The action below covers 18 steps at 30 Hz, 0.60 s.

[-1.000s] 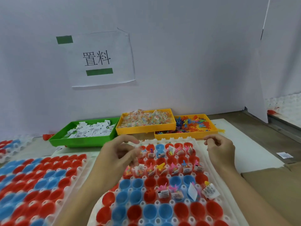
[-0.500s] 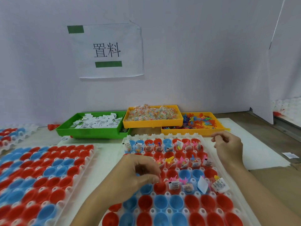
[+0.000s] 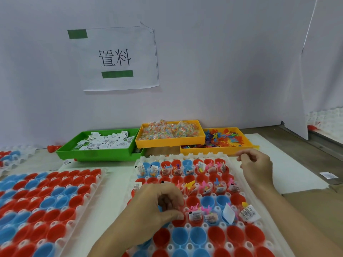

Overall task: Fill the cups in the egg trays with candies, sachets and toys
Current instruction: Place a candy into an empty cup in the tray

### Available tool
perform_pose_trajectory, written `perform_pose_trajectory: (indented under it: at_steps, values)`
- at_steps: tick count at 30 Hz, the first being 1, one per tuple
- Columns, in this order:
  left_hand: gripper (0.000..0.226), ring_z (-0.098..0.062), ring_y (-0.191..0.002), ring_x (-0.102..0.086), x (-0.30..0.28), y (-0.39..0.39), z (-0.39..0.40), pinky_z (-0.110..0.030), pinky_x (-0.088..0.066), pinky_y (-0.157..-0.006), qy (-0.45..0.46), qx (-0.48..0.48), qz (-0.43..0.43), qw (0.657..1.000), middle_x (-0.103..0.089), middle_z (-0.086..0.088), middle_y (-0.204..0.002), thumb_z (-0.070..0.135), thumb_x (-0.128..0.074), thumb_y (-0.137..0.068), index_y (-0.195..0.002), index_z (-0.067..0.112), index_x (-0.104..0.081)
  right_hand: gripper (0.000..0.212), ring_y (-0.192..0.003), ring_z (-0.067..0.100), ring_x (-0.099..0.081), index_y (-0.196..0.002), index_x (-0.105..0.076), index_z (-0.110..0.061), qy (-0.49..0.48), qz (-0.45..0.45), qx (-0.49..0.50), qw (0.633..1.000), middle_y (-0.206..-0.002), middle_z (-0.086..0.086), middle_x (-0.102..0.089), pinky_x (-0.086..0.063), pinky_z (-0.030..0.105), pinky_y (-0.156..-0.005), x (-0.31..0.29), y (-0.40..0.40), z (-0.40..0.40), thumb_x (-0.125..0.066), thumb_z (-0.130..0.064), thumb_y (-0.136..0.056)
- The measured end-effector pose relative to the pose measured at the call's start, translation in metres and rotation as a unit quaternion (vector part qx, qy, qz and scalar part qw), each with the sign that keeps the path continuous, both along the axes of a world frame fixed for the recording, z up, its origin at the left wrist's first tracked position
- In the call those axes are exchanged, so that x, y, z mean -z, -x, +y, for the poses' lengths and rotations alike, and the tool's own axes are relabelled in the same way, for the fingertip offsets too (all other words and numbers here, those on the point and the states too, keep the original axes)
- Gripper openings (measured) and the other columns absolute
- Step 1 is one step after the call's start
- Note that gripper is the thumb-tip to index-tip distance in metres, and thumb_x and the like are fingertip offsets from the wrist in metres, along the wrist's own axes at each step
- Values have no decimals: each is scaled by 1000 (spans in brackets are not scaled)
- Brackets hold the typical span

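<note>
The middle egg tray holds red and blue cups. Its far rows and part of a nearer row carry sachets, candies and small toys, while the nearest cups look bare. My left hand hovers over the left part of that nearer row with curled fingers and the thumb against the fingertips. Whatever is inside the hand is hidden. My right hand is at the tray's far right corner, fingers curled, thumb and forefinger pinched together with nothing visible between them.
A second tray of bare red and blue cups lies at the left. Behind stand a green bin of white sachets, a yellow bin of wrapped candies and an orange bin of plastic toys. A loose sachet lies at the right.
My left hand has come toward me, from the tray's second row down to a nearer row. My right hand has stayed at the far right corner.
</note>
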<state>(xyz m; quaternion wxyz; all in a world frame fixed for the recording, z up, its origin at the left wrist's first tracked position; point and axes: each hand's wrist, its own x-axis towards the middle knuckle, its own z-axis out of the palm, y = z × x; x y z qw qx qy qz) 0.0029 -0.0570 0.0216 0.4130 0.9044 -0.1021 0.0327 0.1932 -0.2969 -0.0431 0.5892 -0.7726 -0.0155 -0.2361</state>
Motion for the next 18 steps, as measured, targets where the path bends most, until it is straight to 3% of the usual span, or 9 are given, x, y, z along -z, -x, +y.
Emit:
perform_pose_trajectory:
  at_steps: [10,18]
  values:
    - [11,-9,-73,-62,-5,1,-1,-17,-51,-67,-14,19,-5,1000,-68,17,-76,18,-84,-74,-79,27,-81,24,-78,16,-59,-86,-70,-11,1,2,-5,1000,-83,1,-66,-45,25,-63,-2,1,0,-51,-1,-97]
    - [23,-7,-81,-62,-8,1,3,-17,-52,-70,-27,26,13,999,-68,17,-85,15,-80,-80,-82,37,-79,23,-78,16,-58,-88,-71,-9,0,1,-10,1000,-84,3,-66,-44,25,-63,-2,1,0,-51,0,-97]
